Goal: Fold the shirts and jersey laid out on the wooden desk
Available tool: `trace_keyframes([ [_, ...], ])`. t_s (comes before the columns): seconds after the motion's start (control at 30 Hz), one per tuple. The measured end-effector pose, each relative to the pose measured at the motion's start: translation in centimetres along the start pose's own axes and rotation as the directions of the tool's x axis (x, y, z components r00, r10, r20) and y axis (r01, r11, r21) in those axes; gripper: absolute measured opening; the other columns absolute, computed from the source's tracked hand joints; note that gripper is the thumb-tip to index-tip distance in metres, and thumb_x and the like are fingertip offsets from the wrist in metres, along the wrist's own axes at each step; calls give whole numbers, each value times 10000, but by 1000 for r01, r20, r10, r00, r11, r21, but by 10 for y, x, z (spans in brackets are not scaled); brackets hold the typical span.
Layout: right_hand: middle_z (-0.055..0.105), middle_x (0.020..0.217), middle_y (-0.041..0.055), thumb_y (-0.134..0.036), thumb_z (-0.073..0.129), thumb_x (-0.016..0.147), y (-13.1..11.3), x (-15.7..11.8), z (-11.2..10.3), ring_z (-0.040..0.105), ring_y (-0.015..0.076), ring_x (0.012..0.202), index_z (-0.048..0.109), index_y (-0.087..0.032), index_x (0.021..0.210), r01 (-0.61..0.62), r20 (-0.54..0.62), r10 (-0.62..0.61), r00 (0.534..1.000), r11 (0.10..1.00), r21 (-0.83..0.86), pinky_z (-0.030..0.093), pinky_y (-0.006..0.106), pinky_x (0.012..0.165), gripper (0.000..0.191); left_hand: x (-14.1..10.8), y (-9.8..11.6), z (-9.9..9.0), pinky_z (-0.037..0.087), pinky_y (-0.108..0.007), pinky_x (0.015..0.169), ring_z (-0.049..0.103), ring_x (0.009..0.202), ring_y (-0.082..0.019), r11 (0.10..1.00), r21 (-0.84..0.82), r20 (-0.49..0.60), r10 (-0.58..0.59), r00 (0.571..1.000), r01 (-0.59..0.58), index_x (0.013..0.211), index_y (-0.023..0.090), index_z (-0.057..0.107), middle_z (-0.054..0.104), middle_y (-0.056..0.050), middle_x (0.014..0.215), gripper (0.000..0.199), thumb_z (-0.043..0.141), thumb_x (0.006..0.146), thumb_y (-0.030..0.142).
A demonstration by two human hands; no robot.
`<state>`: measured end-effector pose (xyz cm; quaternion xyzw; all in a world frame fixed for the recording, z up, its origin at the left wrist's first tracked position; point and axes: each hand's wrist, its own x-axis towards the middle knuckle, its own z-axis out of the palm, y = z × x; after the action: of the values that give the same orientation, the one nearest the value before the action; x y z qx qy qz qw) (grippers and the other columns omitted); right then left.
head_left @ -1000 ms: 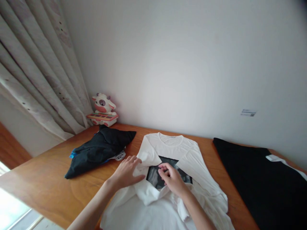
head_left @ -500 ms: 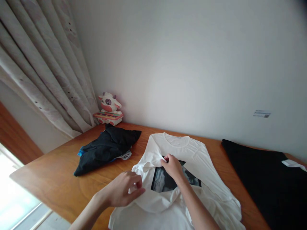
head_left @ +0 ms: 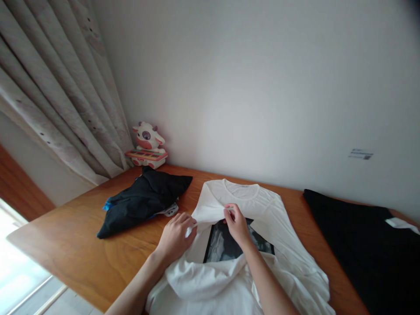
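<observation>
A white long-sleeved shirt (head_left: 210,280) lies on the wooden table in front of me, its round neckline toward the wall. On its chest is a dark printed picture (head_left: 226,243), partly covered by folds and my right forearm. My right hand (head_left: 236,223) pinches the edge of the left-side sleeve (head_left: 211,205) over the print. At the shirt's left edge, my left hand (head_left: 179,234) is closed on the same sleeve's fabric. Between the two hands the cloth is drawn fairly taut.
On the left of the table (head_left: 65,227) lies a bundled black garment (head_left: 144,201) with blue and white bits showing. A cow-shaped toy keyboard (head_left: 147,146) stands in the back corner by the curtain (head_left: 62,87). Black cloth (head_left: 357,236) with a white piece lies at the right.
My left hand has moved up and right and taken hold of the sleeve fabric. My right hand has shifted slightly up, and the sleeve between them has straightened.
</observation>
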<state>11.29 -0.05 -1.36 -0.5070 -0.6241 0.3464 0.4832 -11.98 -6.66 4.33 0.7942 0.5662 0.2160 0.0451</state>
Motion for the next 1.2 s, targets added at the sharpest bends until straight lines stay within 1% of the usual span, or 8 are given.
trace_keyframes([
  [0.23, 747, 1016, 96, -607, 580, 816, -5, 5, -2, 681, 245, 865, 725, -189, 1024, -58, 21, 55, 998, 980, 193, 545, 369, 795, 488, -6, -8, 9, 487, -399, 949, 603, 1038, -277, 998, 40, -26, -57, 998, 58, 1045, 217, 663, 651, -99, 1084, 253, 612, 801, 263],
  [0.4, 749, 1092, 71, -485, 680, 758, -12, 1, -5, 666, 264, 1071, 692, -217, 1221, -191, 118, 155, 981, 888, 419, 535, 366, 856, 535, -3, -15, 9, 501, -325, 748, 646, 765, -217, 959, -213, -146, -222, 964, 189, 941, 217, 646, 645, -37, 768, 282, 456, 941, 425],
  [0.53, 741, 1141, 74, -452, 706, 755, -14, -1, -2, 628, 266, 1178, 683, -230, 1247, -216, 204, 127, 971, 836, 505, 512, 386, 947, 540, 2, -17, 10, 396, -251, 473, 545, 451, -158, 665, -644, 82, -432, 898, 378, 976, 210, 554, 596, 30, 537, 472, 407, 922, 655],
  [0.73, 715, 1225, 75, -454, 751, 760, -14, -4, 0, 592, 278, 1234, 677, -249, 1269, -241, 281, 88, 956, 782, 575, 495, 392, 970, 553, 8, -13, 9, 574, -359, 796, 715, 954, -233, 117, -946, 202, -514, 834, 302, 1007, 216, 540, 730, -102, 1028, 549, 666, 766, 693],
  [0.8, 713, 1235, 69, -452, 770, 754, -13, -4, 1, 584, 279, 1242, 687, -262, 1255, -245, 284, 86, 955, 767, 594, 489, 391, 975, 542, 9, -14, 11, 563, -374, 866, 681, 1048, -241, 169, -952, 131, -524, 842, 253, 987, 215, 569, 701, -85, 1082, 544, 665, 762, 701],
  [0.93, 723, 1210, 55, -434, 788, 750, -10, -3, 1, 584, 275, 1241, 706, -281, 1226, -252, 269, 99, 958, 737, 627, 484, 394, 978, 506, 0, -17, 20, 539, -369, 899, 667, 977, -228, 553, -799, -20, -419, 908, 237, 978, 212, 611, 682, -54, 977, 440, 531, 890, 636],
  [1.07, 749, 1068, 49, -440, 793, 736, -9, -1, 1, 645, 258, 1122, 725, -259, 1185, -267, 235, 150, 960, 741, 616, 502, 375, 925, 489, -19, -18, 27, 474, -435, 1032, 609, 1162, -270, 875, -470, -142, -202, 969, 113, 1163, 209, 585, 653, -108, 1213, 290, 479, 955, 380],
  [1.2, 736, 992, 45, -456, 802, 709, -12, -1, 1, 678, 248, 1016, 732, -224, 1159, -260, 192, 179, 965, 753, 605, 517, 364, 875, 511, -25, -18, 24, 452, -470, 1053, 546, 1216, -295, 999, -46, -183, -36, 982, 28, 1268, 214, 557, 590, -116, 1311, 416, 508, 865, 124],
])
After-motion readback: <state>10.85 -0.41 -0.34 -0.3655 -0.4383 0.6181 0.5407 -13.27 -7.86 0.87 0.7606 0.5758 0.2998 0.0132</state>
